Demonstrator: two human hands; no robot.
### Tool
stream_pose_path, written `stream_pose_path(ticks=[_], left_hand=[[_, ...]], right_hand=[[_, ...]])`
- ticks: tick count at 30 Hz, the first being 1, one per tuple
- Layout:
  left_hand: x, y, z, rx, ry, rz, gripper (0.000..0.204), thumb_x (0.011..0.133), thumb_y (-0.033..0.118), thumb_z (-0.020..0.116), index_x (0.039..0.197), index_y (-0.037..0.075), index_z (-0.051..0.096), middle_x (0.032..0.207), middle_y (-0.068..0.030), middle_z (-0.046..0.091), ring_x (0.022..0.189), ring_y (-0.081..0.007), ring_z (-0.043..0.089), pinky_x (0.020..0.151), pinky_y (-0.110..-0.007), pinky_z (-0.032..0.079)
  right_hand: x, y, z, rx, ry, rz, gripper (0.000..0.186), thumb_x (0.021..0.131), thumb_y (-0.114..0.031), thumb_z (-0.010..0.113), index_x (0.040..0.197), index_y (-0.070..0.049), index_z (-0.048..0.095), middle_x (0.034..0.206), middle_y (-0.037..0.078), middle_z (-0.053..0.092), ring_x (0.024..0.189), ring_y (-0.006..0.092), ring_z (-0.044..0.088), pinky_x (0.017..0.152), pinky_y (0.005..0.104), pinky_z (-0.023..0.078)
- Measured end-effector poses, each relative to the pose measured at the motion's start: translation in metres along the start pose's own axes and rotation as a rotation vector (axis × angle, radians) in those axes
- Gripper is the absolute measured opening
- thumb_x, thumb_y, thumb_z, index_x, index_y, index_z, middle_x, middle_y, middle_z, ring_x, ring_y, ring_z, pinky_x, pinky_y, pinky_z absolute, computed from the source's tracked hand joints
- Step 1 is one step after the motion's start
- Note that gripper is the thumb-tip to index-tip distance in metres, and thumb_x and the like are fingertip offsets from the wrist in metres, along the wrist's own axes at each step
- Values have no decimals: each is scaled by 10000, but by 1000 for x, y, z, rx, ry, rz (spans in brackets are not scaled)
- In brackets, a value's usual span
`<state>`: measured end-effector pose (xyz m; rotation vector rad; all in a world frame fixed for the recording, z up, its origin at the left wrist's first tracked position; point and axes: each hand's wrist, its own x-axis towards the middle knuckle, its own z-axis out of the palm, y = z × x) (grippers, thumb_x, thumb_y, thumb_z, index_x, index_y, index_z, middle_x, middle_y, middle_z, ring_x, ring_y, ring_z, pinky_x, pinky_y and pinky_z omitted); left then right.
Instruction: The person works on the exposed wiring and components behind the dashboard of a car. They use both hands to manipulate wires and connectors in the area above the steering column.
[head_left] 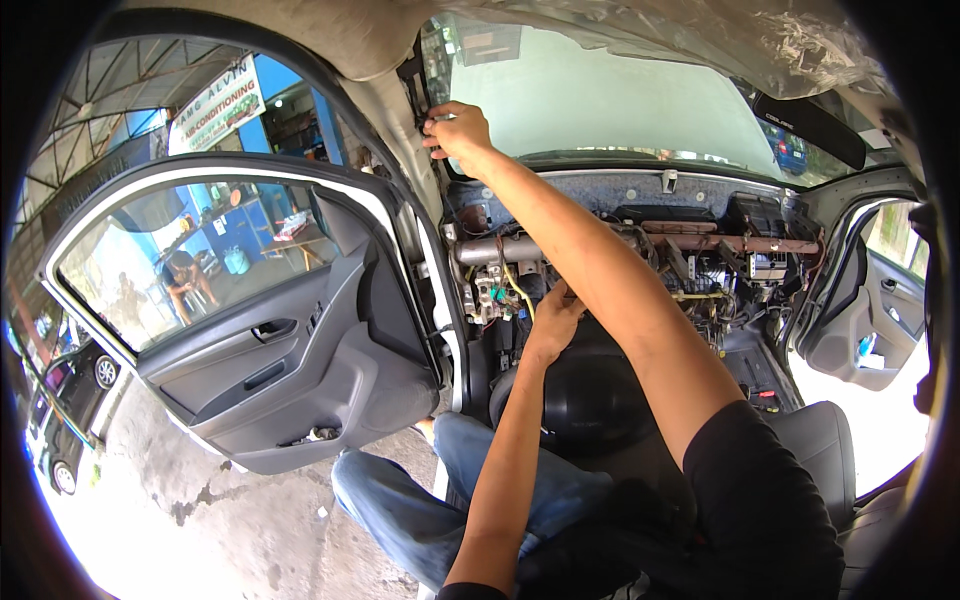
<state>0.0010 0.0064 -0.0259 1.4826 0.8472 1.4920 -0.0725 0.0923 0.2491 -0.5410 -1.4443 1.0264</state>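
My right arm stretches across to the upper left. Its hand [460,135] is at the bare windshield pillar [426,175], fingers curled against the edge; whatever they grip is too small to make out. Lower down, my left hand [557,318] reaches in behind the black steering wheel [590,390], its fingers bent together, partly hidden by my right forearm. The dashboard is stripped, baring a metal cross beam [500,249]. Beneath the beam, left of my left hand, hang wires and connectors [490,295], with a yellow cable [520,292] among them.
The driver's door [280,350] stands wide open on the left, over a concrete floor [250,520]. The windshield [600,95] is ahead, with a dark rear-view mirror [808,130] at upper right. Plastic covers the roof [790,45]. A person [185,280] sits outside.
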Motion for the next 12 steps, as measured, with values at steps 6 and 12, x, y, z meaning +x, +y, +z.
stream_pose_path(ticks=[6,12], left_hand=[[-2,5,-2,83,-11,-27,412,968,174,672,1323,-20,593,879,-31,629,781,-113,520,726,-278,456],[-2,8,1,32,-7,-24,471,958,229,706,1368,31,587,921,-55,648,812,-117,531,770,-283,469]], right_hand=[[25,23,4,-286,80,-257,269,905,-65,736,1159,1,675,920,129,741,729,161,727,506,295,555],[38,30,-3,-425,81,-360,205,895,-110,771,1076,-50,695,891,125,761,688,181,729,605,346,590]])
